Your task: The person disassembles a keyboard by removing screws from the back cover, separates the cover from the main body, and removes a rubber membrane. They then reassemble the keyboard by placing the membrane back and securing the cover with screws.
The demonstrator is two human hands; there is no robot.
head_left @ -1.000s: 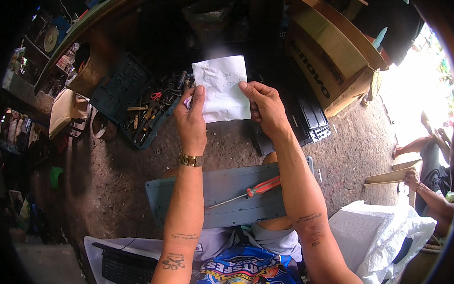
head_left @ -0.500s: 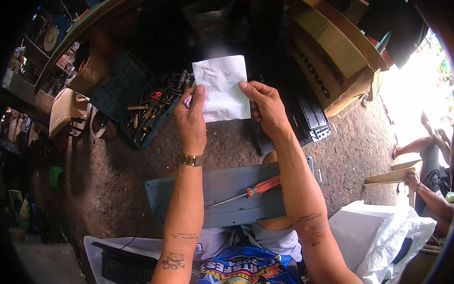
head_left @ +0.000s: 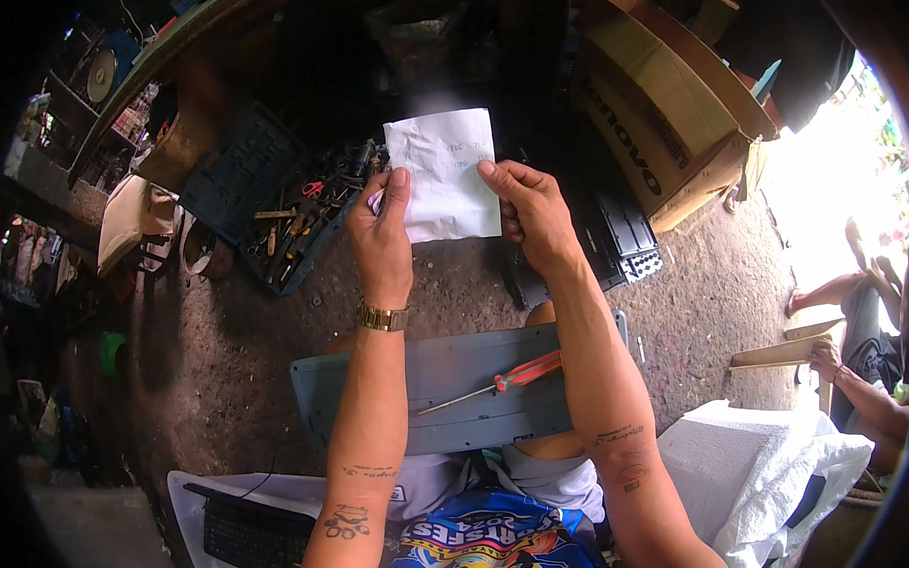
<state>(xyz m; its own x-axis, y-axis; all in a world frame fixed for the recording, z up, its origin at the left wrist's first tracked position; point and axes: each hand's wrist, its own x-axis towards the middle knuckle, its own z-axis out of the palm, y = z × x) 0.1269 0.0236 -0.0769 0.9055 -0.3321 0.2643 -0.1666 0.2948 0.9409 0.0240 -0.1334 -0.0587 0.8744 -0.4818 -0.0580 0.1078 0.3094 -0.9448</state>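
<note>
A creased white sheet of paper [head_left: 443, 188] with faint handwriting is held up in front of me by both hands. My left hand [head_left: 382, 211] pinches its left edge, thumb on top. On the right edge, my right hand [head_left: 532, 207] grips with the thumb over the paper and the other fingers curled behind. Below the paper, a grey-blue flat panel [head_left: 462, 359] lies across my lap. A screwdriver [head_left: 501, 381] with a red handle rests on that panel, its tip toward the left; my right forearm covers the handle's end.
An open toolbox [head_left: 306, 249] full of hand tools lies ahead to the left. A large cardboard box [head_left: 670, 121] stands at the far right, beside a black case [head_left: 626, 240]. A keyboard [head_left: 250, 537] is at lower left, white sheeting [head_left: 738, 474] at right. Another person's hand [head_left: 825, 359] touches a wooden piece.
</note>
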